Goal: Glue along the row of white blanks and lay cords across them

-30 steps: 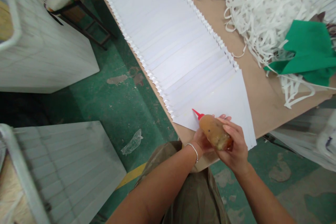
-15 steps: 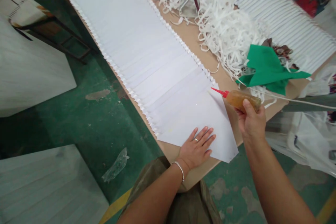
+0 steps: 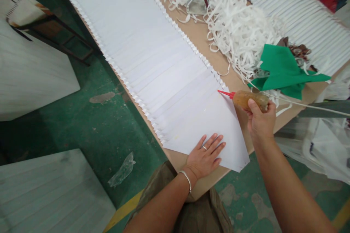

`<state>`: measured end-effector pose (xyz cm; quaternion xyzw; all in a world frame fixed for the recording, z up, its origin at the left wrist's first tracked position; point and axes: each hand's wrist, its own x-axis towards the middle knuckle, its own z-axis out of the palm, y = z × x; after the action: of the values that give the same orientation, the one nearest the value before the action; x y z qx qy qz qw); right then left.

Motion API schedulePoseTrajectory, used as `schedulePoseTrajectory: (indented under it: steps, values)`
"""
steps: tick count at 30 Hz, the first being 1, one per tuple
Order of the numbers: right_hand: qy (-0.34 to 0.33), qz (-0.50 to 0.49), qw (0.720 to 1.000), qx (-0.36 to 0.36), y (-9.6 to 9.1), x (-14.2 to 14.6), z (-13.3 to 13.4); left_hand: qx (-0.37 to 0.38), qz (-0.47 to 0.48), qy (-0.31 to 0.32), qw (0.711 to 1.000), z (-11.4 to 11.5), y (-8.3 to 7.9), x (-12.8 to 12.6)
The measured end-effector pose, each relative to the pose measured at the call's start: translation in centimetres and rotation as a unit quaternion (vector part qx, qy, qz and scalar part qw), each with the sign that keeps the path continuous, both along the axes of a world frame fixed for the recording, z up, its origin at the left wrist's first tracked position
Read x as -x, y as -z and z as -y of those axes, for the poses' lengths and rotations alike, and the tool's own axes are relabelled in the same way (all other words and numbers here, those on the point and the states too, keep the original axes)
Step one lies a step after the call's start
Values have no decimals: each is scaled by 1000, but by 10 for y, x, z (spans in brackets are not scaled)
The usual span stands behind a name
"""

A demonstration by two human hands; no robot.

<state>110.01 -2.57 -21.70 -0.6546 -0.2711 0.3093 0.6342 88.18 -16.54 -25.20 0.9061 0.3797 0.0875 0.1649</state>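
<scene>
My left hand (image 3: pixel 205 154) lies flat with fingers spread on the nearest of many overlapping white sheets (image 3: pixel 213 116), close to the table's near edge. In my right hand (image 3: pixel 261 118) is a glue bottle (image 3: pixel 248 101), amber-coloured with a red pointed nozzle. The bottle is tilted nearly level, its tip pointing left at the right edge of the top sheets. Whether the tip touches the paper I cannot tell. Small folded white tabs (image 3: pixel 203 58) run along both long sides of the row of sheets.
Heaped white strips (image 3: pixel 246 29) and a green cloth (image 3: pixel 284 69) lie right of the sheets on the brown table (image 3: pixel 191 29). Behind them is another row of layered white pieces (image 3: pixel 306 11). A thin white cord (image 3: pixel 314 106) stretches to the right. Pale panels (image 3: pixel 49 193) stand at left.
My right hand has moved the glue bottle slightly left, with its nozzle still at the sheets' right edge. My left hand stays pressed flat on the paper. The camera view has shifted a little.
</scene>
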Motion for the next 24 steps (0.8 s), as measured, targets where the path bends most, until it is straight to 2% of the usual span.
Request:
schedulePoseTrajectory:
  steps: [4,14,24]
  values:
    - [-9,11,1000,3,-4,8,7,1,2,-3,1000,1,2,-1]
    - [-55,70,995,47,3,27,45,5,8,-2,1000,2,2,1]
    - [-107,126,980,107,-17,70,91,16,12,6,1000,2,2,0]
